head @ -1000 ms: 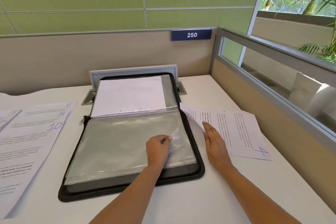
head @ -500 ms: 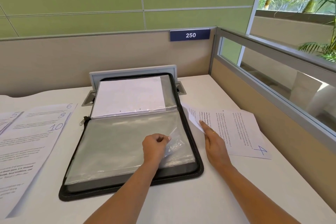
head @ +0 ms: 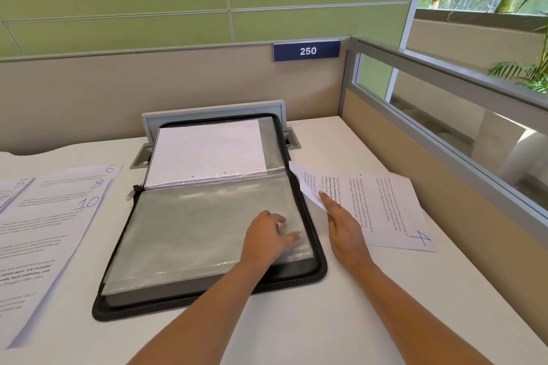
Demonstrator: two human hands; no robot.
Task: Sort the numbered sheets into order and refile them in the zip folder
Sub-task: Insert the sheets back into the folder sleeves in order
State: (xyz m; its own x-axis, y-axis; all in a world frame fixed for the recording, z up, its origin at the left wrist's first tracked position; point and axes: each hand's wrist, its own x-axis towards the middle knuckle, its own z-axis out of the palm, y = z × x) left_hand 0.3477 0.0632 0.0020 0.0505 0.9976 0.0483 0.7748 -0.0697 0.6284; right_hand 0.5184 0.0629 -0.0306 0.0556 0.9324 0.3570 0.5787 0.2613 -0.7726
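A black zip folder (head: pixel 321 268) lies open in the middle of the desk, with a stack of clear sleeves (head: pixel 189 231) in its near half. Its far half holds a white sheet (head: pixel 207 151) in a sleeve. My left hand (head: pixel 265 241) rests on the top sleeve near its right edge, fingers loosely spread. Sheet 4 (head: pixel 385 207) lies to the right of the folder, and its left edge curls up against the folder's rim. My right hand (head: pixel 342 225) presses on that edge with straight fingers.
Overlapping printed sheets marked 6 (head: pixel 109 168), 8 (head: pixel 97 184), 10 (head: pixel 89 203) and 5 (head: pixel 20 184) lie spread at the left. A grey cable hatch (head: pixel 213 111) stands behind the folder. Partition walls (head: pixel 400 163) close the desk at the back and right.
My left hand has released the pinched sleeve corner and now lies flatter on the sleeve. My right hand has moved slightly forward on sheet 4, whose left edge has risen.
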